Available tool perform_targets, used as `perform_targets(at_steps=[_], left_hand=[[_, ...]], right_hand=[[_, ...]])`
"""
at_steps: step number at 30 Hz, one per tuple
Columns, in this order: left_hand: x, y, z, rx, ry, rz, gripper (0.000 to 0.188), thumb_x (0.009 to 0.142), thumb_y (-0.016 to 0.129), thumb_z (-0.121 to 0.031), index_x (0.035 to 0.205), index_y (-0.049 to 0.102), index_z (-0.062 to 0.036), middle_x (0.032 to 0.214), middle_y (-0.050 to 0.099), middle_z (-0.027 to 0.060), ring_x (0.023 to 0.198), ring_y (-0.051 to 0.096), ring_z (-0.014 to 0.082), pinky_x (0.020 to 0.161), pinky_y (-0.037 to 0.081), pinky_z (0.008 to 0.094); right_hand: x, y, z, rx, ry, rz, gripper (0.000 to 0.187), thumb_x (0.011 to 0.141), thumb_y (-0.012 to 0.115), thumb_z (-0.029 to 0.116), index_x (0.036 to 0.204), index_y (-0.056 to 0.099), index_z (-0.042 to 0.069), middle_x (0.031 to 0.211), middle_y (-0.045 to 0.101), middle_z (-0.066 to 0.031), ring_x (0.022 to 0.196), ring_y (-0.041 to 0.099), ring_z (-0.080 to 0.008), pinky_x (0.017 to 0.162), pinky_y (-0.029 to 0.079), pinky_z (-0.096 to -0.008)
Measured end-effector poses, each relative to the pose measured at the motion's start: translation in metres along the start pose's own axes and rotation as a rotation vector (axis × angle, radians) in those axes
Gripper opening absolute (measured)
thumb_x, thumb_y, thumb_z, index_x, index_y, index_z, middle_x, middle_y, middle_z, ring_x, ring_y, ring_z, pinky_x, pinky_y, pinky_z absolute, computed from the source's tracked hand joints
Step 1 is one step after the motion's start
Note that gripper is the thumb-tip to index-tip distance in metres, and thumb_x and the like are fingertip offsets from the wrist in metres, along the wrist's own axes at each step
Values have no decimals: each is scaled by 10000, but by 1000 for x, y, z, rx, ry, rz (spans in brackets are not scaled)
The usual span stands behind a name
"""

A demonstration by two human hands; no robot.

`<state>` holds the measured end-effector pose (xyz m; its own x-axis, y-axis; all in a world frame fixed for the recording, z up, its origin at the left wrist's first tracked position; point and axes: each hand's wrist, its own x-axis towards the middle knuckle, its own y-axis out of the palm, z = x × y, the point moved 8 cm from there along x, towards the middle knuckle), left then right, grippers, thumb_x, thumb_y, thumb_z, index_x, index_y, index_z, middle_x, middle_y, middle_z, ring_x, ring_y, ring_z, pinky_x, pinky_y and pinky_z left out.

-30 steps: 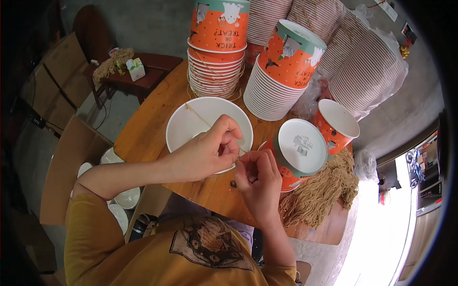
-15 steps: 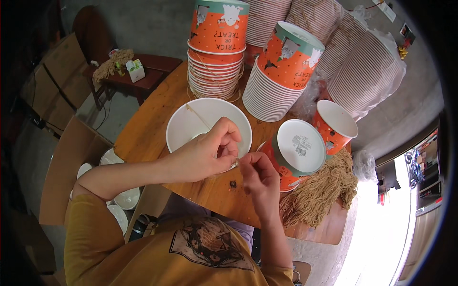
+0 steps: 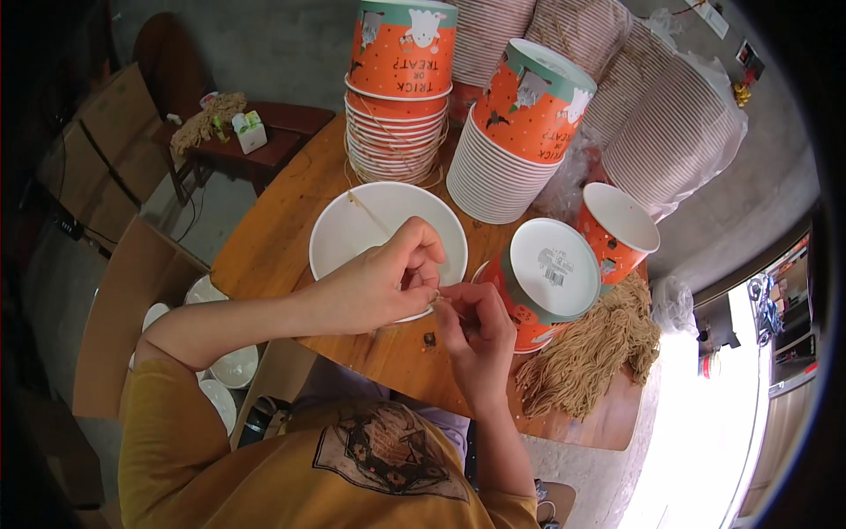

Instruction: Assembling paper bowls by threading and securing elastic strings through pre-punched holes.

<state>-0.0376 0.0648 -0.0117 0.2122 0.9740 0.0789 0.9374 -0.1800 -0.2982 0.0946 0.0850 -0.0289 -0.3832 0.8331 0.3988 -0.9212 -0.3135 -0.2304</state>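
Observation:
A white-lined paper bucket (image 3: 344,231) is in front of me on the wooden table, its open mouth facing up. A thin tan cord (image 3: 368,212) runs from its far rim across the opening toward my left hand (image 3: 392,278). That hand is over the near right rim with its fingers curled and pinched. My right hand (image 3: 480,331) meets it there, thumb and forefinger pinching a small end of the cord, just outside the bucket. The fingers hide most of the cord at the meeting point.
Upturned orange buckets (image 3: 553,273) stand to the right, beside a bundle of tan cords (image 3: 586,357). Behind are a stack of corded buckets (image 3: 397,132), another stack (image 3: 502,167) and bagged stacks (image 3: 679,132). A cardboard box (image 3: 123,317) with buckets is at left.
My right hand has turned slightly, and its thumb and forefinger have shifted a little to the left at the cord's end. My left hand has hardly moved.

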Motion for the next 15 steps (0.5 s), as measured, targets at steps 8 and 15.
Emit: perform_targets(at_steps=[8,15], left_hand=[[0,5,4,35,13,54,374,893,577,11,1188,361,-67,857,527,14,776,504,82,752,434,259],[0,4,4,139,-42,30,239,882,569,-32,1083,440,-31,811,555,65,735,570,161,679,474,302]], right_hand=[[-3,2,-14,164,104,-39,84,875,669,24,906,594,1,804,575,-10,633,512,-47,562,432,-205],[-5,0,-19,183,50,-65,69,881,661,13,898,596,-4,815,576,-4,621,493,-34,550,422,-201]])
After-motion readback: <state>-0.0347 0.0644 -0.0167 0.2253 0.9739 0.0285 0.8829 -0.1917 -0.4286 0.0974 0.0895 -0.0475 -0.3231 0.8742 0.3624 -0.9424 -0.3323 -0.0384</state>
